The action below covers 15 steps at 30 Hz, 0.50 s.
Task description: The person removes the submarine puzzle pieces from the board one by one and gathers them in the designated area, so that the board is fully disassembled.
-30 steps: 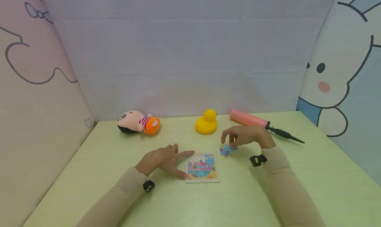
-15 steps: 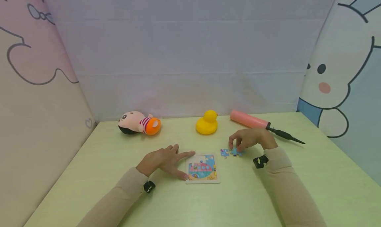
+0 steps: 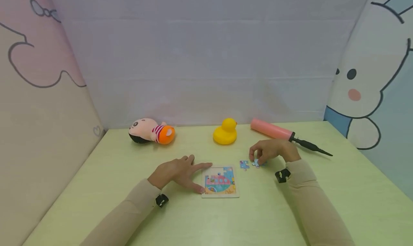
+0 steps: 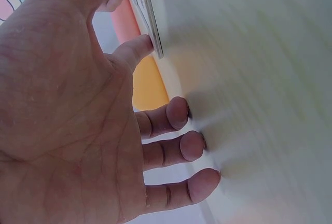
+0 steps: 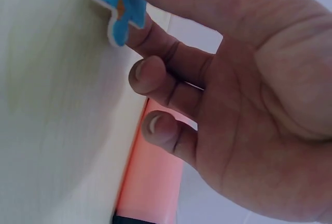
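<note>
A square jigsaw puzzle board [image 3: 221, 194] lies on the table, its picture partly filled with pieces and its upper left part bare. My left hand [image 3: 175, 173] spreads beside it, with thumb and index finger touching its left side; the other fingertips [image 4: 192, 146] rest on the table. To the right of the board, my right hand [image 3: 270, 150] pinches a blue jigsaw piece [image 3: 256, 163] with orange marks between thumb and index finger, close to the tabletop. The piece [image 5: 120, 9] is partly hidden by the thumb. Another blue jigsaw piece [image 3: 244, 164] lies flat between board and right hand.
A yellow rubber duck [image 3: 225, 133] stands behind the board. At the back left lies a doll [image 3: 151, 131] in orange and stripes. A pink pump [image 3: 272, 129] with a black end lies just behind my right hand. White and cartoon-printed sheets enclose the table.
My right hand has moved a little right and nearer with one jigsaw piece, drawing it apart from the other, which stays behind. My left hand has stayed on the board.
</note>
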{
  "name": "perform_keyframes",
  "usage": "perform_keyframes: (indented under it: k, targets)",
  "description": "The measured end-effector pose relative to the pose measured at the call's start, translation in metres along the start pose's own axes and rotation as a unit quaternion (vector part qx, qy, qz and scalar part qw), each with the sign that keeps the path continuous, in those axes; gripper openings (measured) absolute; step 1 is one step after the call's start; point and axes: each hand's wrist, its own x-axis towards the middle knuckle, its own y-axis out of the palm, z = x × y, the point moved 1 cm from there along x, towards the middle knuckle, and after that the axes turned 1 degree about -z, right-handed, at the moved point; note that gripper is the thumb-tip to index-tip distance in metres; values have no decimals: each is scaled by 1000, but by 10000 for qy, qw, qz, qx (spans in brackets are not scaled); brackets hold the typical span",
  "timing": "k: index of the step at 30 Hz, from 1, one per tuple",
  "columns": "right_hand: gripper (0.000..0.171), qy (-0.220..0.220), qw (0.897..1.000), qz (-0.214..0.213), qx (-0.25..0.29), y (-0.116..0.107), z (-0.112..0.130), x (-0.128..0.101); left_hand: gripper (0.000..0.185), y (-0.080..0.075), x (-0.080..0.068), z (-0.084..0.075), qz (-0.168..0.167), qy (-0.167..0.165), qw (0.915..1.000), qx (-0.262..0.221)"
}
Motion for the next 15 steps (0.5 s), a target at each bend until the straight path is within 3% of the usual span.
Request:
perform_keyframes:
  k: [15]
  targets:
    - [14,67,9999,10,85,3,3,1,91,-1,-2,0,-4,-3,9999,-112]
